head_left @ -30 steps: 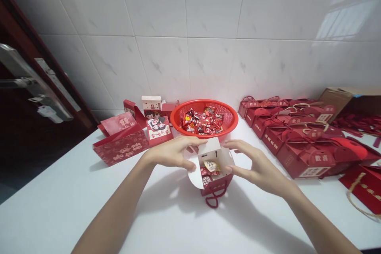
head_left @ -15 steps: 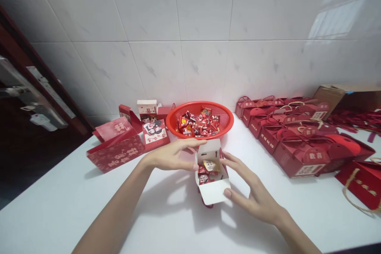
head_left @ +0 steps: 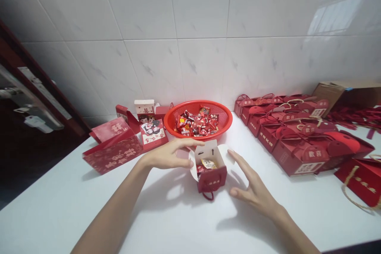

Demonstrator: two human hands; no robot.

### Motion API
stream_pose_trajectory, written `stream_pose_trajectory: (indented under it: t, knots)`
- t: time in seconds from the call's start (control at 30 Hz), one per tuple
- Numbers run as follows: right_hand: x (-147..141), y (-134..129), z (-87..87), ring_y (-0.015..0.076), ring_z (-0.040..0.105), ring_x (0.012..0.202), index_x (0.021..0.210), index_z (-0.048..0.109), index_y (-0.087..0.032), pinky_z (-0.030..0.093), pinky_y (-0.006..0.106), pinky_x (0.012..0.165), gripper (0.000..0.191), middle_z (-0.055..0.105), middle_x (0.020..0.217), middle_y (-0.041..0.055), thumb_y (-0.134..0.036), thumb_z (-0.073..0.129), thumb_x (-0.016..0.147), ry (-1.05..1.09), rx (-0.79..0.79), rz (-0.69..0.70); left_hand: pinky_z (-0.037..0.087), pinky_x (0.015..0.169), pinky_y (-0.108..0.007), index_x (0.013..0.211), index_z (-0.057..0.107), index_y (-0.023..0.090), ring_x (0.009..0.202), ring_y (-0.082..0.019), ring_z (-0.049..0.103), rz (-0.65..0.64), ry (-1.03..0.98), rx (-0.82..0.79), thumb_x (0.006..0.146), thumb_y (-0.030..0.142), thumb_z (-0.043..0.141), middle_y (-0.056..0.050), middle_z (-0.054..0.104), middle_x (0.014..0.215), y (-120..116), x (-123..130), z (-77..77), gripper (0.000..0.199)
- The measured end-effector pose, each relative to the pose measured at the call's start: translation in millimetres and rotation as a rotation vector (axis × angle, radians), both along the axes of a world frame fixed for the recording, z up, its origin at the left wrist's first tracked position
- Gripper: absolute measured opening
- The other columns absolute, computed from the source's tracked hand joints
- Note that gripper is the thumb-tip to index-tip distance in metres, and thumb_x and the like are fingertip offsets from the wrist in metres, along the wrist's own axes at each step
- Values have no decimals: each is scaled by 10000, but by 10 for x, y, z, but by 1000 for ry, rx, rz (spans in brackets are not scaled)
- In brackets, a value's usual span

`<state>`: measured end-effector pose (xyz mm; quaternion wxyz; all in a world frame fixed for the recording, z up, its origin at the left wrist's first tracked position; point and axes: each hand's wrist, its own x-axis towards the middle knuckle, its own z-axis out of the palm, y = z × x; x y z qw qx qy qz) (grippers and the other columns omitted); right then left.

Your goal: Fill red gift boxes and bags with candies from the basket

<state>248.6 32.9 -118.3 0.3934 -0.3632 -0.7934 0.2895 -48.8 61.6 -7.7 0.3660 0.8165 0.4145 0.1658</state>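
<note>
A small dark-red candy box [head_left: 212, 180] stands upright on the white table with its flaps spread. Wrapped candies [head_left: 208, 164] lie inside it, and a red cord loop sticks out at its front base. My left hand [head_left: 169, 154] reaches along the box's left side, fingers stretched and thumb tip by the left white flap. At the right, my right hand [head_left: 256, 190] has its fingers apart, with the index fingertip at the right white flap. Behind the box sits a red plastic basket [head_left: 169, 125] holding many wrapped candies.
Rows of closed red gift boxes [head_left: 293, 154] fill the right side. Beyond them is a cardboard box [head_left: 336, 91] with red ribbons. Several open red cartons [head_left: 113, 152] stand at the left. A tiled wall [head_left: 202, 67] bounds the back, beside a dark door [head_left: 18, 139].
The candy box's front flap, earlier folded out toward me under my right thumb, now stands up as its front wall. My right thumb has come away, and the side flaps have spread outward.
</note>
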Motion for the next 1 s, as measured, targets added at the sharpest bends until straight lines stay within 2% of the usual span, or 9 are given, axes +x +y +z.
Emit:
stream_pose_trajectory:
  t: [0.07,0.2,0.3,0.4,0.47,0.6,0.73,0.83,1.0]
  knots:
    - [-24,10,29,352,369,1437,1524,325,-308,387,553,1124,868,368,1579,128,-599,691,793,2,-20,-16,437,1039,-389,1267,624,253,1209,-262,564,-21,1,1,802,353,694,-63,621,1341,-6,13,26,482]
    - [-185,37,130,309,500,1347,1444,438,-248,437,501,1096,618,508,1470,142,-504,583,901,23,-45,-180,426,1034,-356,944,720,207,1221,-272,562,-64,6,-26,797,367,709,-65,667,1240,-24,56,55,218]
    - [-313,70,199,308,546,1288,1407,463,-222,462,484,1072,587,555,1409,145,-465,593,889,33,-11,-224,398,1061,-365,859,729,209,1258,-287,541,-57,37,-44,817,436,703,-71,647,1282,-39,76,50,232]
    - [-389,94,232,312,559,1269,1447,405,-229,486,487,1044,647,545,1421,142,-424,616,867,48,-9,-220,393,1068,-369,909,739,225,1236,-283,555,-36,63,-21,828,499,687,-69,623,1320,-49,70,44,291]
    - [-412,97,232,310,562,1271,1471,366,-233,497,484,1032,664,523,1449,144,-397,604,874,70,-14,-204,407,1055,-353,992,735,238,1212,-268,567,-73,64,-8,809,499,708,-65,617,1320,-49,56,44,319]
    - [-418,80,205,283,582,1258,1408,457,-235,493,450,1046,518,590,1382,124,-344,555,911,86,16,-151,427,1035,-343,1120,699,250,1169,-246,579,-168,44,6,788,436,740,-62,646,1259,-29,48,24,383]
    - [-408,72,169,279,588,1250,1292,585,-244,487,460,1050,366,632,1335,115,-311,507,941,73,86,-102,464,956,-343,1132,681,219,1070,-228,607,-52,-10,35,839,404,682,-67,682,1162,8,126,-72,346]
    - [-401,70,144,284,582,1258,1257,629,-263,489,478,1047,336,628,1344,111,-334,499,955,61,114,-94,482,894,-342,1147,664,212,1009,-224,602,46,-42,75,791,417,729,-67,673,1139,20,207,-165,416]
    - [-380,56,120,303,566,1267,1246,653,-253,481,509,1056,370,582,1399,130,-417,579,922,-1,125,-80,483,937,-362,1307,576,233,1078,-235,581,107,-51,63,753,415,774,-90,591,1297,11,260,-272,616]
